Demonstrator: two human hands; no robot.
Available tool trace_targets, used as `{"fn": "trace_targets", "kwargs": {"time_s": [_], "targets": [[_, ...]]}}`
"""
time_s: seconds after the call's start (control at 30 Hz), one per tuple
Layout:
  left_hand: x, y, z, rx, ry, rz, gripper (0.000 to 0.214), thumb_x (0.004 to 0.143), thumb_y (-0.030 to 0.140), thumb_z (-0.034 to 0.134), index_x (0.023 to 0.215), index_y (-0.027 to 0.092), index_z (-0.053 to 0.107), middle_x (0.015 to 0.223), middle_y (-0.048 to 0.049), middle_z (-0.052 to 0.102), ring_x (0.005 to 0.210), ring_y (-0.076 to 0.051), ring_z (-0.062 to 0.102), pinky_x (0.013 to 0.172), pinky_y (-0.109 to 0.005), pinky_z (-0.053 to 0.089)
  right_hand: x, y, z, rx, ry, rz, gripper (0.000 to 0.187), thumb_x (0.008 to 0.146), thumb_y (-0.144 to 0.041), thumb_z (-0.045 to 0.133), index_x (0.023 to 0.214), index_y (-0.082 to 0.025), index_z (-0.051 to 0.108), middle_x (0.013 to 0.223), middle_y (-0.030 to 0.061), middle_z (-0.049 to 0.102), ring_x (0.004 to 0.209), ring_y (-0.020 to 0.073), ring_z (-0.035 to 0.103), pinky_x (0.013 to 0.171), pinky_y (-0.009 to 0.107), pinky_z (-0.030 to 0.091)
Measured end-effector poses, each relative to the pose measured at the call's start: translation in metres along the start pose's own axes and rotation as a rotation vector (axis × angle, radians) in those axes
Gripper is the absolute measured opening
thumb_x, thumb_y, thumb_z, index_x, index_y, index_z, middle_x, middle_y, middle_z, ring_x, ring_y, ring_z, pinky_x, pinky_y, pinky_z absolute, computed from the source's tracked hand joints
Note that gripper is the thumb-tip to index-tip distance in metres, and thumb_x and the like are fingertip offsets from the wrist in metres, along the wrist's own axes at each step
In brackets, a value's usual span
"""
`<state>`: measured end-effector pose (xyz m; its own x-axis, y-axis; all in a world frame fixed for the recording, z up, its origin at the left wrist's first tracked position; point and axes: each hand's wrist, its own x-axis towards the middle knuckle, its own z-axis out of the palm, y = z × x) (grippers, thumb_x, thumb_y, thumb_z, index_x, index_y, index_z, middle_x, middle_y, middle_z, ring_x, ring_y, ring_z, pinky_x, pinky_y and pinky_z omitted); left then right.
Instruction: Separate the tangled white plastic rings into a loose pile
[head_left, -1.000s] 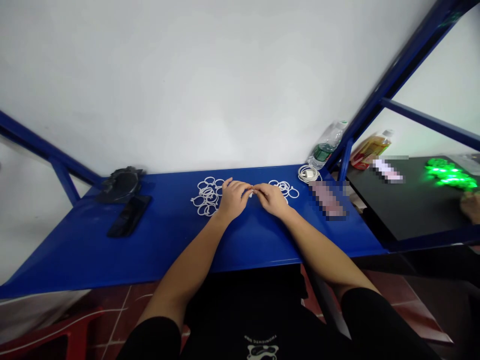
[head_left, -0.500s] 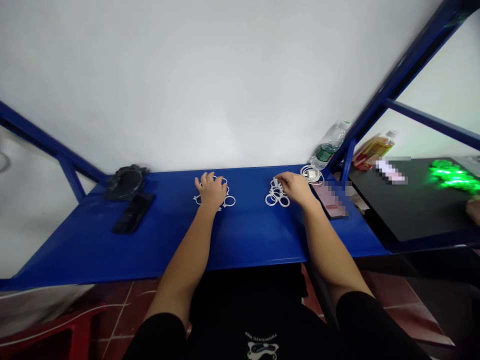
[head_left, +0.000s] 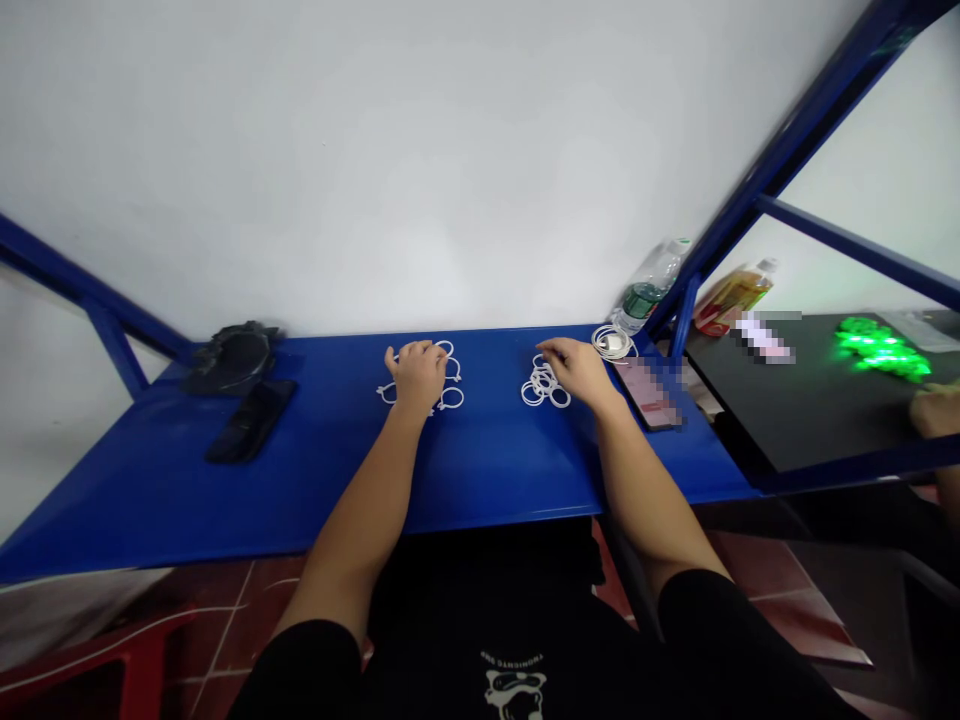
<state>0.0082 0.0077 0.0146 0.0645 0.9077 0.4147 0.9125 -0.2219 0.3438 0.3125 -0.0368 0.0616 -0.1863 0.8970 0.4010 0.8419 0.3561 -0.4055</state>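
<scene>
My left hand (head_left: 420, 375) lies palm down over a loose cluster of white rings (head_left: 451, 398), thin loops with small heads like closed cable ties. Its thumb stands apart from the bent fingers, and the palm hides part of the cluster. To the right, my right hand (head_left: 574, 368) hovers at the top edge of a tighter pile of similar white rings (head_left: 559, 397). Its thumb and forefinger are pinched together; whatever is between them is too small to make out. Both groups rest on the blue table (head_left: 480, 460).
At left lie a crumpled black bag (head_left: 236, 355) and a black flat object (head_left: 251, 420). A coiled white cable (head_left: 613, 343), phone (head_left: 649, 392) and water bottle (head_left: 645, 300) stand right. Beyond the blue frame (head_left: 682, 315), a person's hand (head_left: 934, 410) is near green lights (head_left: 885, 348).
The view has shifted slightly. My left fingers have drawn a little closer together above their rings. My right hand stays pinched beside its pile. The other person's hand shows more at the right edge.
</scene>
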Motion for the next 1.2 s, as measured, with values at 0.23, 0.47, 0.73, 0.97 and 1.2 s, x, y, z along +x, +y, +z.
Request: {"fn": "trace_targets", "kwargs": {"time_s": [0.23,0.47,0.73,0.97,1.2], "targets": [[-0.001,0.016,-0.004,-0.04,0.014,0.075,0.019,0.1,0.027,0.054,0.094,0.028,0.072,0.132,-0.0063,0.071,0.128,-0.031,0.058,0.124,-0.064,0.013,-0.004,-0.021,0.021,0.065,-0.106,-0.155,0.028,0.101,-0.022,0.054,0.119,-0.023,0.075,0.116,0.0066,0.079,0.107,0.0226,0.073,0.095,0.035,0.056],[-0.005,0.037,-0.012,-0.203,-0.033,0.365,0.024,0.104,0.025,0.049,0.109,0.024,0.073,0.144,-0.0079,0.065,0.125,-0.026,0.064,0.113,-0.048,0.04,-0.011,-0.038,0.034,0.16,-0.064,-0.179,0.038,0.103,-0.028,0.056,0.14,-0.023,0.062,0.112,0.0077,0.078,0.097,0.0211,0.074,0.086,0.033,0.056],[-0.021,0.058,-0.009,-0.359,0.046,0.469,0.027,0.105,0.028,0.051,0.124,0.025,0.07,0.139,-0.0097,0.069,0.12,-0.023,0.069,0.106,-0.044,0.051,-0.012,-0.04,0.035,0.178,-0.004,-0.209,0.023,0.105,-0.037,0.056,0.114,-0.022,0.071,0.106,0.0084,0.077,0.088,0.0199,0.072,0.08,0.03,0.053],[-0.02,0.054,-0.01,-0.41,0.118,0.408,0.03,0.105,0.041,0.053,0.116,0.025,0.076,0.116,-0.0072,0.079,0.109,-0.024,0.074,0.101,-0.044,0.054,-0.012,-0.042,0.032,0.18,-0.046,-0.235,0.029,0.106,-0.042,0.052,0.105,-0.022,0.072,0.095,0.0058,0.077,0.083,0.0187,0.07,0.074,0.027,0.048],[-0.02,0.055,-0.01,-0.452,0.144,0.473,0.032,0.106,0.04,0.052,0.102,0.024,0.079,0.102,-0.005,0.082,0.096,-0.021,0.076,0.093,-0.041,0.056,-0.013,-0.042,0.034,0.232,-0.027,-0.212,0.031,0.103,-0.045,0.06,0.119,-0.02,0.069,0.079,0.0011,0.075,0.071,0.0171,0.068,0.068,0.025,0.046]]}}
